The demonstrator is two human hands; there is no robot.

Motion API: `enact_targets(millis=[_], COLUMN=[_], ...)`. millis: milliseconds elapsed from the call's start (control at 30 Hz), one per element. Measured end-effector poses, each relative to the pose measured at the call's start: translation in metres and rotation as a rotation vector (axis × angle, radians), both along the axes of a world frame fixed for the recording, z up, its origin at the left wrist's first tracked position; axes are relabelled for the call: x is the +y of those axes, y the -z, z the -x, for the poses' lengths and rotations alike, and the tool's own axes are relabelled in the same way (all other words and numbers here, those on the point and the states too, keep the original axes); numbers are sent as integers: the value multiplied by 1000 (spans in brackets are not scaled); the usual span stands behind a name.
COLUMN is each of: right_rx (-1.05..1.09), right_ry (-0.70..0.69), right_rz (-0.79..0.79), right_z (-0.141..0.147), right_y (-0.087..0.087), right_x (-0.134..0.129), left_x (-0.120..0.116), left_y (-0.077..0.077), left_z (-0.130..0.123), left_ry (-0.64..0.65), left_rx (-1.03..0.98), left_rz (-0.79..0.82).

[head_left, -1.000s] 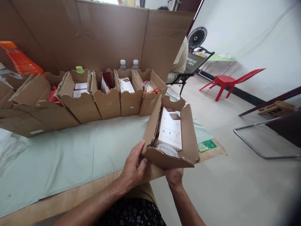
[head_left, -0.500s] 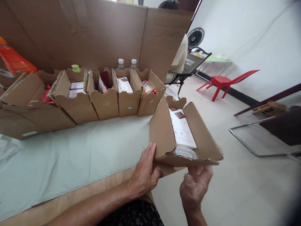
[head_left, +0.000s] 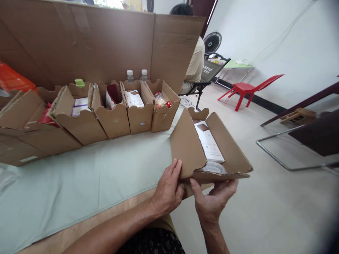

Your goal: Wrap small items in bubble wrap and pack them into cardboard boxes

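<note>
An open-topped cardboard box point(head_left: 189, 141) is tilted at the table's right end, its near end held by both my hands. Inside it lie a white printed box point(head_left: 210, 143) and something in clear plastic point(head_left: 214, 167). My left hand point(head_left: 169, 190) grips the lower left corner, fingers against the side. Beneath the near edge, my right hand point(head_left: 214, 201) supports the box, its thumb at the front and its other fingers partly hidden under the bottom.
Several cardboard bins point(head_left: 113, 120) with goods stand in a row before a tall cardboard panel point(head_left: 111, 46). Two bottles point(head_left: 130, 77) and an orange container point(head_left: 16, 79) are behind them. Pale green cloth point(head_left: 87, 176) covers the table. A seated person point(head_left: 196, 61) and a red chair point(head_left: 246, 88) are beyond.
My right hand has shifted left under the box, and its thumb now lies against the near side. The box has turned slightly. The view has shifted a little.
</note>
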State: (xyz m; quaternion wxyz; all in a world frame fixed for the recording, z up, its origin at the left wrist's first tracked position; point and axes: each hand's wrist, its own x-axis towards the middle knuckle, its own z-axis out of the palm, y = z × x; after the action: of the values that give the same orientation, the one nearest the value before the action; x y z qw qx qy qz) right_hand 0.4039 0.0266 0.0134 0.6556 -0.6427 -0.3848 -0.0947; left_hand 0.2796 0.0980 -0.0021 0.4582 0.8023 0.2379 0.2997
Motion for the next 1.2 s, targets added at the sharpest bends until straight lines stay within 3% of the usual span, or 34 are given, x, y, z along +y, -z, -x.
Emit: enact_targets(millis=[133,400,567,800,1000,1200], right_rx=[41,177,334,384,423,460], right_ry=[33,57,-221,-545,-643,-598], right_rz=[-37,18,217,415,474,528], right_z=[-15,-80,-132,-195,-217,-220], right_y=[1,6,11,-14,-26,-33], right_x=[4,46,58,79,113,132], left_x=[8,32,25,22,21,21], left_y=[-3,-4,6,7,5,0], left_z=[-14,-29,-24,-25,-24,-25], left_ry=[81,178,88,81,94,111], left_rx=[44,179,151,178,217,268], left_rz=[-17,-81,-113,-90,-96,-64])
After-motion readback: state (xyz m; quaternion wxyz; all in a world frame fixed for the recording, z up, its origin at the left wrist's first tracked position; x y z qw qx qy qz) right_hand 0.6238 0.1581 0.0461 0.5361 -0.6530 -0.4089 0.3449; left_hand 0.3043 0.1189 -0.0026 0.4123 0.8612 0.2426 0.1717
